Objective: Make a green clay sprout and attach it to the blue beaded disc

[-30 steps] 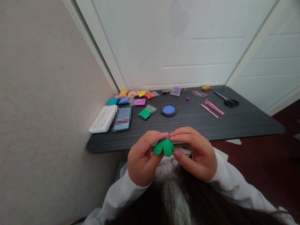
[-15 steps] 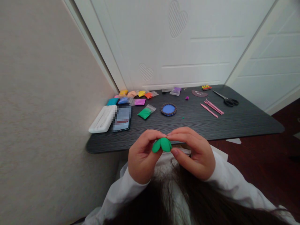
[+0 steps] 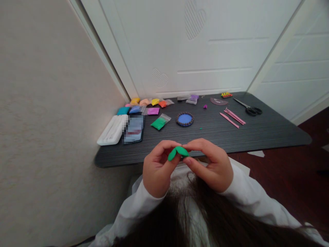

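Table [image 3: 257,133]: dark.
Green clay [image 3: 182,151]: between the hands, longer sideways.
Left hand [image 3: 157,171]: pinching it.
Right hand [image 3: 214,168]: pinching it too.

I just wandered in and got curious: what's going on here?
A person is pinching a green, two-lobed, clay-like piece between the left hand and the right hand, near the front edge of a dark table. On the table lie a blue disc with a brown beaded rim, a green packet, pink tools and scissors, none of them in hand.
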### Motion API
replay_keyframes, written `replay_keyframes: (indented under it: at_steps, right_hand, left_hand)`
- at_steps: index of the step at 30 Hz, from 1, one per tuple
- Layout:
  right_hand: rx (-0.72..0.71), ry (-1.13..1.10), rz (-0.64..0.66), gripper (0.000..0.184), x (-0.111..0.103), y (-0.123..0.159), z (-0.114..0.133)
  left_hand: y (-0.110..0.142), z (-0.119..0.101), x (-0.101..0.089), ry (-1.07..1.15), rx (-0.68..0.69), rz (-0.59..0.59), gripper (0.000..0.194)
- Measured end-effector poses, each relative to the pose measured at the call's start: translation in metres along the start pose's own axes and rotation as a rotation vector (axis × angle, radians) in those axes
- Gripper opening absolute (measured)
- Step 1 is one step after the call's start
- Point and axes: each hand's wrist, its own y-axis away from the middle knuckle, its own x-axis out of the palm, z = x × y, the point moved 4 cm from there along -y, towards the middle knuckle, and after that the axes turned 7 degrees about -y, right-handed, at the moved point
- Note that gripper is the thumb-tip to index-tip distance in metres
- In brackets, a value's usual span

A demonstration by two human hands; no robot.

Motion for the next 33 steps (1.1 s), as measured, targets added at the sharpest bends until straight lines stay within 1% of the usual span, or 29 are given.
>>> replay_keyframes:
  at_steps: [8,14,16,19,20,24,26,28,33]
  right_hand:
    - [0.136,-0.011,-0.018,0.018,0.004,-0.001,-0.012]
    - [0.157,0.006,-0.037,0.016,0.006,0.001,-0.015]
    - [0.164,0.018,-0.052,0.02,0.005,0.001,-0.016]
    - [0.151,0.029,-0.089,0.03,0.003,0.001,-0.016]
    - [0.138,0.033,-0.095,0.03,0.003,0.001,-0.016]
    - [0.1,0.056,-0.099,0.016,0.003,-0.001,-0.015]
    - [0.099,0.059,-0.114,0.015,0.002,-0.001,-0.016]
    - [0.103,0.06,-0.123,0.015,0.001,-0.001,-0.016]
    - [0.12,0.062,-0.12,0.014,0.002,0.0,-0.014]
  left_hand:
    - [-0.004,0.021,0.0,0.073,-0.147,0.033,0.006]
    - [-0.005,0.027,0.0,0.067,-0.173,0.037,0.006]
    - [-0.006,0.026,0.0,0.019,-0.187,0.056,0.006]
    - [-0.006,0.022,0.001,-0.1,-0.194,0.094,0.007]
    - [-0.006,0.02,0.002,-0.135,-0.185,0.105,0.007]
    - [-0.004,0.017,0.003,-0.208,-0.116,0.112,0.013]
    - [-0.002,0.016,0.002,-0.241,-0.067,0.09,0.018]
    - [0.0,0.014,0.002,-0.298,-0.003,0.067,0.019]
    - [0.003,0.007,0.0,-0.443,0.128,0.027,0.013]
